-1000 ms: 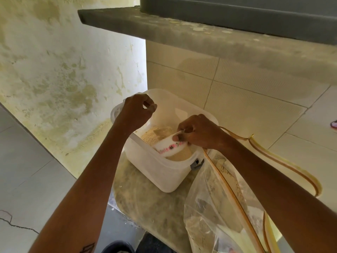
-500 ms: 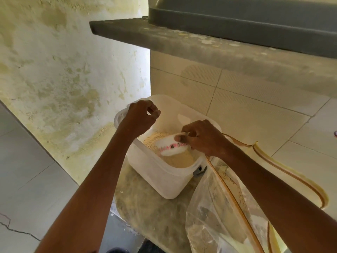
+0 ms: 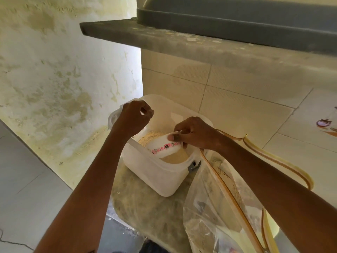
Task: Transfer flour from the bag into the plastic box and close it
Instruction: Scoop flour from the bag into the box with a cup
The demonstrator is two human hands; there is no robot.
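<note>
Right hand (image 3: pixel 196 133) pinched our white cup (image 3: pixel 165 147), tilted over flour (image 3: pixel 175 157) in plastic box (image 3: pixel 155 176) | left hand (image 3: pixel 133 118) gripped box rim | bag (image 3: pixel 215 207) beside box on worktop (image 3: pixel 145 207)

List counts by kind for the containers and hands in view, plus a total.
Plastic box, open, flour inside: 1
Small white bowl with pink band: 1
Clear plastic bag: 1
Hands: 2, left hand on the box rim, right hand holding the bowl
Total: 5

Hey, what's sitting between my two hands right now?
In the head view, between the left hand and the right hand lies the open plastic box, with flour showing inside.
</note>
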